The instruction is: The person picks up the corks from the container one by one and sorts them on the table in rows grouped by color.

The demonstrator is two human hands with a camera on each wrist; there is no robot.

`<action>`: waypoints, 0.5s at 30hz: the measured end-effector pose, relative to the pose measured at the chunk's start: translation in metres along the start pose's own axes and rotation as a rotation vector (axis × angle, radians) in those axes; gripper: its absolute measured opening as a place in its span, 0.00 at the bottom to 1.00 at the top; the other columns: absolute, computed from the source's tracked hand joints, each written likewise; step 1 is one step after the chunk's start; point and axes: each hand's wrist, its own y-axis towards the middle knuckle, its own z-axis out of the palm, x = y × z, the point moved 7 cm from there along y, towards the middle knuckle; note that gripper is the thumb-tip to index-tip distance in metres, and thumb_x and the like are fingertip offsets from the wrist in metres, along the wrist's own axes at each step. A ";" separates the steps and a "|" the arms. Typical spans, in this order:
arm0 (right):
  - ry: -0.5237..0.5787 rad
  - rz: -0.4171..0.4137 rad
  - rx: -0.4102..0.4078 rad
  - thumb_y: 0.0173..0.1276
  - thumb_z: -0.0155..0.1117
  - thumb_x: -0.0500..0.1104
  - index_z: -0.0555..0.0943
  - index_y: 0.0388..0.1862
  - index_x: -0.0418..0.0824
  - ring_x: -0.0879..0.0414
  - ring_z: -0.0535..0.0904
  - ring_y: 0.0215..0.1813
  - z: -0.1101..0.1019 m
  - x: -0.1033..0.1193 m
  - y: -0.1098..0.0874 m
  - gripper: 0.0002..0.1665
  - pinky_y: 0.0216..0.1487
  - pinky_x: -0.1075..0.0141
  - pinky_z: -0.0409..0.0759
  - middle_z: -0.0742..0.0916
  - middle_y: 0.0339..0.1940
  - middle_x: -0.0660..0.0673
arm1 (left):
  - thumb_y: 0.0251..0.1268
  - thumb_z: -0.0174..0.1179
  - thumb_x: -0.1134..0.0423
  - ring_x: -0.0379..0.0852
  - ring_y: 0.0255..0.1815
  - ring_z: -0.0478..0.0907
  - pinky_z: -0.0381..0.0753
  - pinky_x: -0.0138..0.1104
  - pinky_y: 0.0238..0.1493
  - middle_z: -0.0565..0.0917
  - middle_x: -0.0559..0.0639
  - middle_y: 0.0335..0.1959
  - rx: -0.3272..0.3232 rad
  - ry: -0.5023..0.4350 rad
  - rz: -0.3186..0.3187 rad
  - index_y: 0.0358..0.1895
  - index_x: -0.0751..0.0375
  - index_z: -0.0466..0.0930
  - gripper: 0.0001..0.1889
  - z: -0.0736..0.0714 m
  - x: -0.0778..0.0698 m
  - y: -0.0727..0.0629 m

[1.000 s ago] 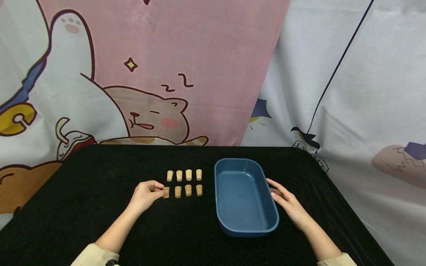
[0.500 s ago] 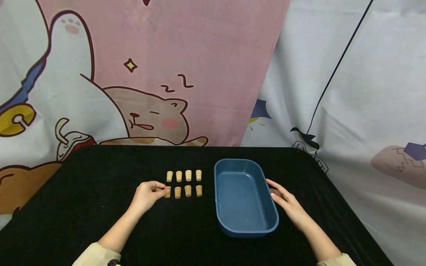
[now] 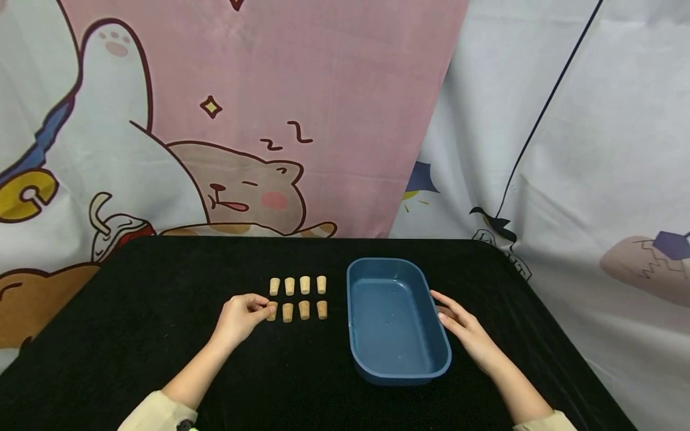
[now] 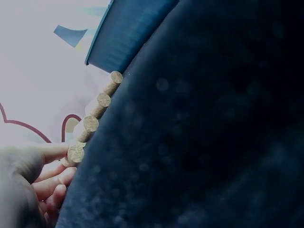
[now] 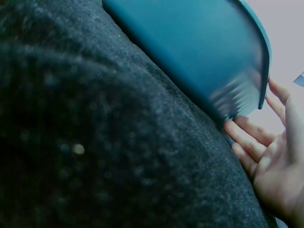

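Small tapered corks stand in two rows on the black cloth. My left hand (image 3: 241, 316) pinches the leftmost cork (image 3: 272, 311) of the front row between thumb and fingertips, and part of that cork is hidden by the fingers. In the left wrist view the thumb and fingers lie against the side of this cork (image 4: 76, 154), whose round end shows. To the right of the rows sits a blue rectangular tub (image 3: 399, 323) with nothing in it. My right hand (image 3: 471, 332) touches the tub's right side with extended fingers, also visible in the right wrist view.
Several more corks (image 3: 305, 285) make up the back row, and others (image 3: 304, 310) continue the front row toward the tub. A black cloth (image 3: 215, 395) covers the table. Behind it hangs a cartoon-printed curtain (image 3: 350, 120).
My left hand has shifted slightly right with the pinched cork, which is now closer to its neighbour. The right hand and the tub have stayed in place.
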 end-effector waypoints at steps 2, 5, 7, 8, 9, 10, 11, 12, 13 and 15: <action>0.000 0.003 0.002 0.78 0.43 0.43 0.55 0.75 0.40 0.62 0.77 0.55 0.001 0.000 0.000 0.29 0.51 0.61 0.76 0.70 0.65 0.27 | 0.60 0.66 0.63 0.42 0.25 0.75 0.74 0.36 0.26 0.81 0.46 0.25 0.003 0.002 0.002 0.37 0.63 0.84 0.07 0.000 0.000 0.000; 0.003 0.015 0.000 0.78 0.43 0.43 0.55 0.76 0.41 0.62 0.77 0.55 0.001 -0.001 0.001 0.29 0.51 0.61 0.76 0.70 0.65 0.27 | 0.61 0.65 0.63 0.42 0.25 0.75 0.74 0.36 0.27 0.81 0.47 0.26 0.006 -0.004 0.000 0.39 0.64 0.83 0.08 -0.001 -0.001 0.000; 0.002 0.024 0.000 0.78 0.44 0.43 0.55 0.76 0.41 0.63 0.77 0.55 0.001 -0.001 0.001 0.30 0.52 0.60 0.76 0.70 0.65 0.27 | 0.61 0.65 0.62 0.43 0.26 0.75 0.75 0.36 0.27 0.81 0.47 0.26 0.006 -0.008 -0.002 0.41 0.65 0.83 0.10 -0.002 -0.001 0.000; 0.002 0.029 -0.001 0.78 0.44 0.43 0.55 0.76 0.41 0.63 0.77 0.55 0.001 -0.001 0.001 0.30 0.52 0.59 0.76 0.70 0.65 0.27 | 0.62 0.65 0.62 0.43 0.26 0.75 0.75 0.36 0.27 0.81 0.48 0.27 0.004 -0.009 -0.001 0.42 0.66 0.83 0.11 -0.003 -0.002 0.000; 0.004 0.034 -0.003 0.78 0.44 0.43 0.55 0.76 0.41 0.62 0.77 0.55 0.001 0.000 0.001 0.30 0.52 0.58 0.76 0.70 0.65 0.27 | 0.62 0.64 0.62 0.43 0.26 0.75 0.74 0.36 0.27 0.81 0.48 0.27 0.001 -0.008 -0.001 0.43 0.66 0.83 0.11 -0.004 -0.002 0.000; 0.004 0.038 -0.003 0.78 0.44 0.43 0.55 0.75 0.41 0.62 0.77 0.55 0.000 0.000 0.000 0.30 0.52 0.57 0.75 0.70 0.65 0.27 | 0.62 0.64 0.62 0.43 0.26 0.74 0.74 0.36 0.26 0.80 0.48 0.27 -0.001 -0.005 -0.004 0.43 0.66 0.83 0.11 -0.005 -0.002 -0.001; 0.001 0.041 -0.005 0.78 0.45 0.44 0.56 0.75 0.41 0.62 0.77 0.55 0.000 0.001 0.000 0.30 0.53 0.57 0.75 0.70 0.65 0.27 | 0.63 0.64 0.62 0.43 0.26 0.74 0.74 0.36 0.26 0.80 0.49 0.27 0.000 -0.001 -0.005 0.43 0.66 0.83 0.11 -0.006 -0.002 -0.001; -0.001 0.045 -0.005 0.78 0.45 0.44 0.56 0.75 0.41 0.62 0.77 0.55 0.000 0.001 0.000 0.30 0.53 0.56 0.75 0.70 0.65 0.28 | 0.63 0.63 0.62 0.43 0.26 0.74 0.73 0.36 0.26 0.80 0.49 0.28 -0.002 0.003 -0.007 0.44 0.66 0.83 0.11 -0.008 -0.002 -0.001; -0.004 0.047 -0.005 0.78 0.45 0.44 0.56 0.75 0.41 0.61 0.77 0.55 -0.001 0.002 0.000 0.30 0.53 0.56 0.74 0.71 0.65 0.28 | 0.64 0.63 0.62 0.43 0.26 0.74 0.73 0.36 0.26 0.80 0.49 0.28 -0.002 0.007 -0.010 0.44 0.66 0.83 0.11 -0.009 -0.002 -0.002; -0.016 0.048 -0.004 0.78 0.46 0.44 0.57 0.75 0.40 0.60 0.77 0.55 -0.002 0.004 0.000 0.30 0.53 0.58 0.74 0.71 0.64 0.28 | 0.65 0.62 0.62 0.44 0.27 0.73 0.73 0.36 0.27 0.80 0.49 0.28 -0.001 0.014 -0.015 0.44 0.65 0.83 0.11 -0.013 -0.002 -0.004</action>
